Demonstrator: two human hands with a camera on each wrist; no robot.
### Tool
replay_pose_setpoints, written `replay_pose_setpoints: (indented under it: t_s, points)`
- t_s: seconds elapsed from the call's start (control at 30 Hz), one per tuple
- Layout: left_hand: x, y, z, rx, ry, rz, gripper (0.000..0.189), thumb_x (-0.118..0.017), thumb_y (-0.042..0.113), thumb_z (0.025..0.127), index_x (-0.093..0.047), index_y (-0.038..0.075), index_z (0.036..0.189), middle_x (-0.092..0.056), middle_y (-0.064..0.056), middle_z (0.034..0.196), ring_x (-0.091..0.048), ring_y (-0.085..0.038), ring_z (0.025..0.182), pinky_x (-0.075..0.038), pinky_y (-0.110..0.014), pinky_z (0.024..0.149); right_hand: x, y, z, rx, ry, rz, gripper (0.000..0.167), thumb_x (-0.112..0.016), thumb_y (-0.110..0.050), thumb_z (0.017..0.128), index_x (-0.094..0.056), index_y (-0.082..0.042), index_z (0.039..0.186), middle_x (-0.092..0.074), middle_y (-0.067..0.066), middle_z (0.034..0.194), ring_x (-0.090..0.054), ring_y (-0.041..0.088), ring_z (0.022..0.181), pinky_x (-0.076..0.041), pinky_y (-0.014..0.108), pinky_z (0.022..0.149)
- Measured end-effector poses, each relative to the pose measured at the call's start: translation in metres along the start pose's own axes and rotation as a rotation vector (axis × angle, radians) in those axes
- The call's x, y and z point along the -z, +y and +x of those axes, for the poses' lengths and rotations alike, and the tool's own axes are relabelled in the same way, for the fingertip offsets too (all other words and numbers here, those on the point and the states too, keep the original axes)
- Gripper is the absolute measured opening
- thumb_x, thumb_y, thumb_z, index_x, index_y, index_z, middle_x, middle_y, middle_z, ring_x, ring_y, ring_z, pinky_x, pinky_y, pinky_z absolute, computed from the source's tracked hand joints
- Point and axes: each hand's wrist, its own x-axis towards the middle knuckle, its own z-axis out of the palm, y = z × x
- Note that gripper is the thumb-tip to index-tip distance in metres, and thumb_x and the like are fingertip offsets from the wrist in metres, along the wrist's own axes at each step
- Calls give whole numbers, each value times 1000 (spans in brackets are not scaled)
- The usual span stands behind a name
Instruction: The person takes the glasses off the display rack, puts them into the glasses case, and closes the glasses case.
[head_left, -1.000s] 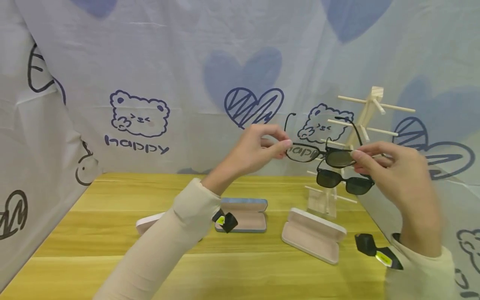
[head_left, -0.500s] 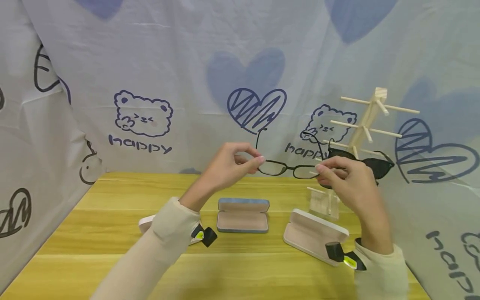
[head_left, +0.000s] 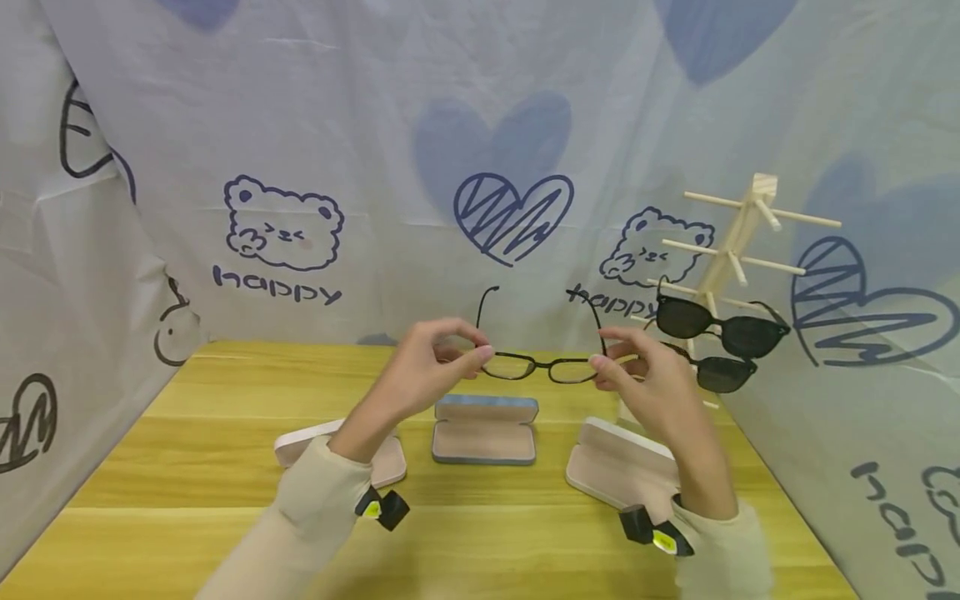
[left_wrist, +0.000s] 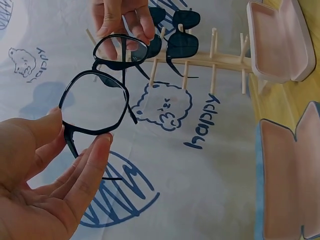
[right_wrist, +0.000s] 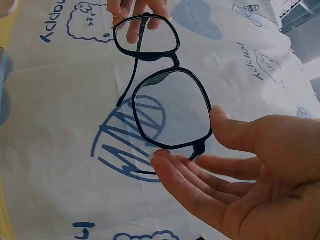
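We find the black-framed eyeglasses [head_left: 542, 364] held level between the two hands, raised above the wooden tabletop [head_left: 480, 533], temples unfolded and pointing away from the person. The left hand [head_left: 431, 367] pinches one end of the frame between thumb and fingers; the right hand [head_left: 652, 379] grips the opposite end likewise. Beyond the wrists we note three cases with lids raised: a left white case [head_left: 390, 462] and a right white case [head_left: 617, 475], both partly hidden by the arms, and a blue case [head_left: 484, 443] between them. Farther back, at right, a wooden rack [head_left: 720, 275] bears upper sunglasses [head_left: 742, 335] and lower sunglasses [head_left: 724, 375].
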Motion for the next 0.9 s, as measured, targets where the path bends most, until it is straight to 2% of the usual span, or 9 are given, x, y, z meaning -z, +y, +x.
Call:
replay_pose_setpoints:
  t_s: [0.13,0.27,0.37,0.5,0.67,0.73,0.83,0.9]
  points:
    - [-1,-9,-6,2,19,-5,24,-71,26,99,-72,14,120,-76,-8,116,-77,-17,87,-63,-37,83,-7,4,0,-46,-42,32,65,-70,-23,101,-41,-4,156,-70,20,116,-79,25,89,-62,27,74]
    - [-2,-17,-13,3,33,-22,31,-72,24,99,-69,15,128,-70,-9,126,-77,-20,88,-61,-33,77,-13,9,0,-57,-92,70,70,-70,-21,100,-37,0,158,-69,19,115,-78,24,91,-55,17,70]
    - [-2,-22,-17,0,39,-36,37,-73,23,98,-65,15,134,-68,-12,126,-77,-22,88,-60,-32,73,-18,11,-1,-47,-125,84,71,-70,-22,100,-37,2,158,-68,18,115,-78,22,92,-54,17,72]
    - [-3,-29,-22,19,42,-46,46,-73,22,98,-60,14,142,-67,-15,126,-77,-21,89,-61,-28,74,-25,13,-3,-36,-143,75,70,-71,-25,99,-40,2,156,-68,15,113,-77,20,90,-53,19,71]
    - [-4,-35,-27,64,37,-61,65,-72,21,98,-45,9,155,-65,-15,132,-77,-25,98,-62,-25,76,-33,17,-4,-30,-140,76,64,-72,-22,99,-46,3,152,-69,13,109,-77,18,88,-54,20,69]
    - [-4,-37,-28,82,34,-64,70,-72,21,98,-39,8,158,-65,-14,133,-77,-25,99,-60,-23,70,-36,19,-4,-30,-139,77,62,-72,-21,98,-48,3,151,-70,13,108,-77,18,88,-53,19,68]
    - [-4,-41,-30,99,25,-55,72,-72,21,99,-37,7,160,-65,-13,131,-77,-22,93,-51,-21,57,-42,22,-4,-39,-142,86,60,-73,-20,98,-51,3,149,-70,13,105,-76,18,88,-50,19,66]
    - [-5,-43,-31,101,18,-45,71,-72,21,99,-38,7,159,-65,-13,130,-77,-20,90,-51,-21,56,-45,24,-6,-44,-146,95,59,-73,-19,98,-51,3,149,-69,12,104,-76,19,89,-48,19,64]
